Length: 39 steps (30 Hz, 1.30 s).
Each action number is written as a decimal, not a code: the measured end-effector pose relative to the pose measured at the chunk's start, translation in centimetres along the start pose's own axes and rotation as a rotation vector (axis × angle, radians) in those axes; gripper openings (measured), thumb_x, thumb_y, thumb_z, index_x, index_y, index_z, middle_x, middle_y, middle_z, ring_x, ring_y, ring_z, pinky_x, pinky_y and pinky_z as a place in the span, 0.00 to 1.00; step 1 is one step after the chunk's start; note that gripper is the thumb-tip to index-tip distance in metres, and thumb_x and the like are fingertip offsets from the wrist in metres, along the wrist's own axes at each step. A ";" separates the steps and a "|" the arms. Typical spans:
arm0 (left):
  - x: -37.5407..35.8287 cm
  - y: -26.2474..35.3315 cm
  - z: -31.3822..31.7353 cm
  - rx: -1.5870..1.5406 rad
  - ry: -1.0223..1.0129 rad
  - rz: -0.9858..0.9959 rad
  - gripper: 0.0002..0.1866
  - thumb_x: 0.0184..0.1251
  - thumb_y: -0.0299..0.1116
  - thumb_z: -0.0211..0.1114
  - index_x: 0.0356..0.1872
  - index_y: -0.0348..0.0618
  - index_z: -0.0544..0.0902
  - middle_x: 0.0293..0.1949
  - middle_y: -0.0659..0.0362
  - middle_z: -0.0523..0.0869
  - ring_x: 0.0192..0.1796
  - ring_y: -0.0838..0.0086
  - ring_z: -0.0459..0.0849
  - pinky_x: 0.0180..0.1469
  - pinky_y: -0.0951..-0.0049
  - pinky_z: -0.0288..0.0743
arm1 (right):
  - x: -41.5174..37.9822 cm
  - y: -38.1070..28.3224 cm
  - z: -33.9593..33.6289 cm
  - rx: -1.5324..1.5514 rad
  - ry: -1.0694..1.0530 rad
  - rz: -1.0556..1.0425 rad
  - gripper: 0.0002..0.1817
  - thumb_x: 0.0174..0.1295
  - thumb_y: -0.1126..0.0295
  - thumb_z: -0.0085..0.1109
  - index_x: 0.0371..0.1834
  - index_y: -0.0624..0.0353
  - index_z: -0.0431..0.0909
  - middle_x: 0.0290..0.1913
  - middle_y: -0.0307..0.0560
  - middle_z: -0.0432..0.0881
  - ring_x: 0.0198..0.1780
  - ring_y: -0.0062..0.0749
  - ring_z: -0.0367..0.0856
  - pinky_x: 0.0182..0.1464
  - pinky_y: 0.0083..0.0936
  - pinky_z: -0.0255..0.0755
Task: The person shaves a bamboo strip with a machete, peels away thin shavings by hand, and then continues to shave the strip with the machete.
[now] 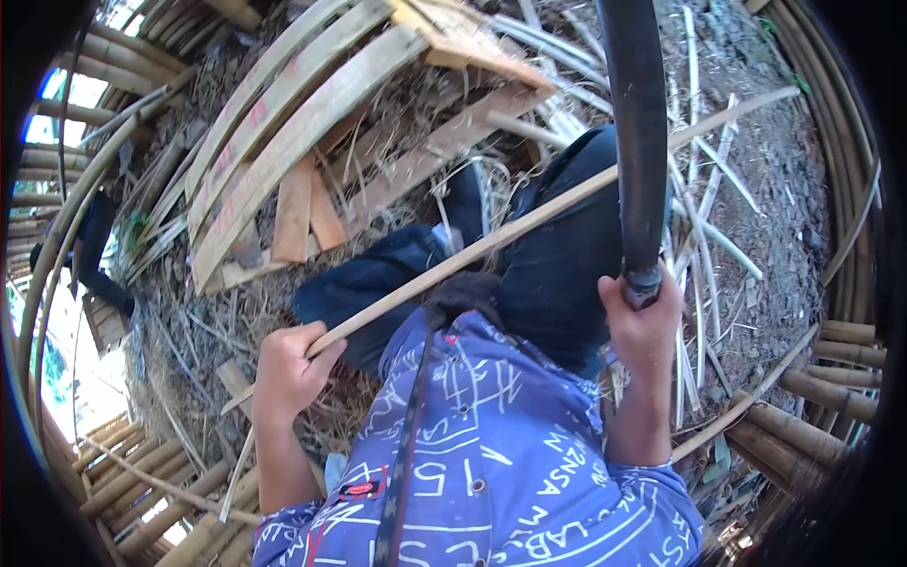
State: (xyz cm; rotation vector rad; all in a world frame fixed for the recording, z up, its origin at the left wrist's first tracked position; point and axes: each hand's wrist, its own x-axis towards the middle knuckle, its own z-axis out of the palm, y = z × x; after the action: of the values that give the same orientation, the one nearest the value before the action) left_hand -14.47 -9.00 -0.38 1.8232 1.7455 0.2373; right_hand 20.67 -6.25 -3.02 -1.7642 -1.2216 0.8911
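Observation:
My left hand (291, 373) is closed around a long, thin bamboo strip (472, 250), gripping it near its lower left end. From there the strip slants up across my lap, its far end out over the ground at the upper right. In my right hand (645, 326) is the dark handle of a machete (639, 113), fingers wrapped round it. The wide dark blade points away from me, and its tip runs out of the top of the view. In this view the blade overlaps the strip. My legs in dark trousers (557, 255) lie folded under both.
Curved pale planks (312, 128) lie in front at the left, with short wooden boards (295, 213) by them. Split strips (704, 213) litter the ground at the right. Bamboo poles (850, 142) wall both sides. A person in dark clothing (93, 250) is at the far left.

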 end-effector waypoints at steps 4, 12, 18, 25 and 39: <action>-1.1 -5.6 1.2 -0.150 -0.186 -0.015 0.22 0.58 0.44 0.67 0.17 0.35 0.73 0.12 0.50 0.69 0.15 0.64 0.70 0.22 0.66 0.62 | 1.0 0.9 -1.0 0.147 0.113 0.035 0.06 0.53 0.76 0.63 0.29 0.64 0.74 0.19 0.32 0.69 0.22 0.14 0.63 0.25 0.18 0.58; 0.5 -8.4 -0.9 -0.316 -0.843 -0.605 0.19 0.54 0.44 0.72 0.19 0.35 0.83 0.16 0.64 0.81 0.18 0.78 0.77 0.23 0.77 0.69 | 3.4 1.5 -2.5 0.525 0.202 0.072 0.13 0.58 0.72 0.64 0.22 0.57 0.68 0.15 0.31 0.67 0.15 0.13 0.66 0.17 0.14 0.59; 1.8 -9.4 -1.2 0.170 -0.252 -0.225 0.15 0.46 0.40 0.72 0.22 0.35 0.83 0.15 0.50 0.80 0.18 0.65 0.81 0.24 0.68 0.72 | 4.4 2.8 -3.4 0.663 0.254 0.137 0.12 0.59 0.74 0.62 0.24 0.58 0.68 0.15 0.33 0.67 0.13 0.16 0.67 0.15 0.15 0.60; 3.2 -10.0 -1.5 0.283 0.140 0.084 0.09 0.37 0.29 0.62 0.16 0.37 0.71 0.15 0.46 0.73 0.19 0.50 0.74 0.24 0.62 0.68 | 6.3 5.4 -6.4 0.373 0.373 0.146 0.09 0.56 0.73 0.64 0.25 0.60 0.72 0.18 0.30 0.68 0.21 0.12 0.65 0.23 0.15 0.59; 4.4 -11.3 -7.5 0.460 -0.275 -0.090 0.10 0.46 0.35 0.67 0.22 0.39 0.80 0.18 0.45 0.77 0.25 0.47 0.79 0.28 0.58 0.70 | 8.1 4.6 -10.0 -0.206 0.530 -0.066 0.09 0.55 0.72 0.63 0.36 0.65 0.77 0.22 0.48 0.78 0.23 0.31 0.78 0.30 0.26 0.70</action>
State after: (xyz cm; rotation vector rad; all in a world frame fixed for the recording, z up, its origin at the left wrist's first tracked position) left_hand -27.44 -3.04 -1.49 1.9634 1.7747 -0.4677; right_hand 33.53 -1.74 -3.58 -1.9419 -1.0322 0.2309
